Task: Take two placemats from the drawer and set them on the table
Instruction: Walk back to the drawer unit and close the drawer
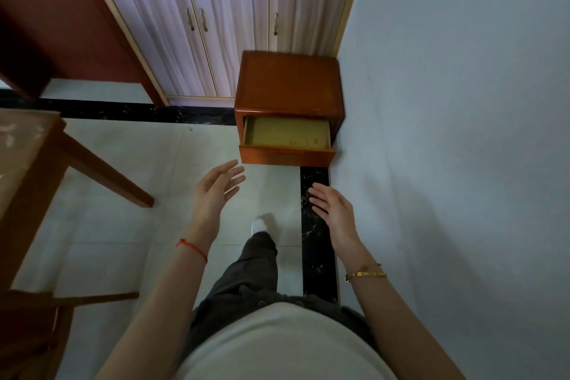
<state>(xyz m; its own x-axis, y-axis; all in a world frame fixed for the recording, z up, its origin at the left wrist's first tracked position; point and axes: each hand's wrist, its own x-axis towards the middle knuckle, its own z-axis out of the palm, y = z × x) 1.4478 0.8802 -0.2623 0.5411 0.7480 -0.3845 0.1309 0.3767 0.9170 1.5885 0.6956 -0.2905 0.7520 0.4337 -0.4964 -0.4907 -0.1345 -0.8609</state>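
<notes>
Drawer (287,140) open; L hand (216,187), R hand (331,205) outstretched, empty.

A room in a home — the furnishing says so. At twelve o'clock stands a built-in cupboard (222,31) with pale, wood-grain doors and slim metal handles. Just in front of it, toward one o'clock, a small reddish wooden nightstand (290,83) sits in the corner against a plain painted wall (456,102), its drawer (287,139) pulled open. The floor (123,225) is pale glossy tile with a black marbled border strip — a household finish. At nine o'clock a wooden counter (27,145) with slanting legs juts in, with a dark red panel (61,9) at eleven o'clock.
</notes>
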